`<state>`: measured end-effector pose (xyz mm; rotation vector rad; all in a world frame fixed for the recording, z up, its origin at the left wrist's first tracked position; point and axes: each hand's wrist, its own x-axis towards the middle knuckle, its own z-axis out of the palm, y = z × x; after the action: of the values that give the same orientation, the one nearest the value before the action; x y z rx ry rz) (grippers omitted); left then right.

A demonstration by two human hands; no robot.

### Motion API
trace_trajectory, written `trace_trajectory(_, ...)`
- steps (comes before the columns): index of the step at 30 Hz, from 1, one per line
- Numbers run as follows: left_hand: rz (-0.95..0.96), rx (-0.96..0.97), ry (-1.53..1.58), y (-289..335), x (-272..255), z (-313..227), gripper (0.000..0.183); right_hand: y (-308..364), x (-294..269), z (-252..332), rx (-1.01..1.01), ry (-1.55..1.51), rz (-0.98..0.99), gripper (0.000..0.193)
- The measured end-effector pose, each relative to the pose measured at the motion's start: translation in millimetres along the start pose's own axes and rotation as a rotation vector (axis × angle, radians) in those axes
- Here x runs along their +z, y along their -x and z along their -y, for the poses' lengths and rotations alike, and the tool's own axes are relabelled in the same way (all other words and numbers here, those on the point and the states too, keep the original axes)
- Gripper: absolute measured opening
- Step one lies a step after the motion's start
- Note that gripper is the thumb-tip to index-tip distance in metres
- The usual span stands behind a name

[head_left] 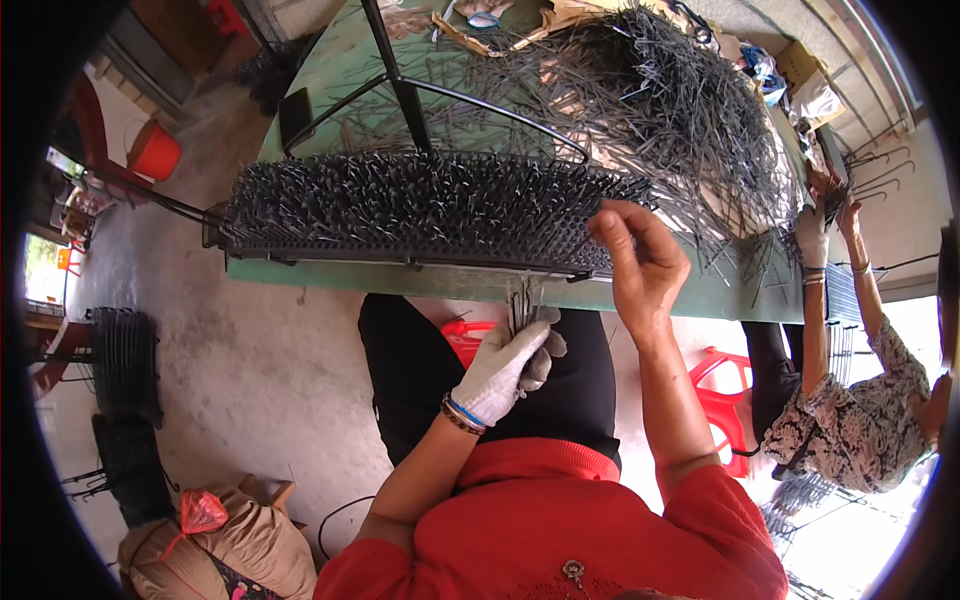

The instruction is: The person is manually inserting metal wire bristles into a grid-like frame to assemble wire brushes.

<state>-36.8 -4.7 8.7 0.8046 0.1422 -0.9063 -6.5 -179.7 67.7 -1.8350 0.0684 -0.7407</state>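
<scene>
My left hand [510,365], in a pale work glove, is closed around a small bundle of thin dark strips [521,305] that point up toward the table edge. My bare right hand [648,268] is raised at the right end of a long black perforated rack, thumb and forefinger pinched together; what they hold, if anything, is too small to make out. Dense short dark pieces [420,200] stand up from the rack [340,248], which lies along the near edge of the green table [255,270]. A black metal frame [405,95] rises behind them.
A large tangled heap of dark strips [690,110] covers the table's far right, with loose ones scattered around it. At the right, a co-worker [860,420] handles dark strips. Red stools [720,400] stand below the table; a stuffed sack [250,550] lies at lower left.
</scene>
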Motion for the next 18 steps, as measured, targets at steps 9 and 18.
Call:
trace_trajectory(9,-0.028,-0.052,-0.016,-2.8,-4.1,2.8,0.014,-26.5,8.8,-6.6,-0.347,0.332,-0.131,0.011)
trace_trajectory(18,-0.067,-0.043,-0.018,0.1,-1.8,1.0,0.02,-19.7,18.3,-24.7,-0.436,0.385,-0.054,0.014)
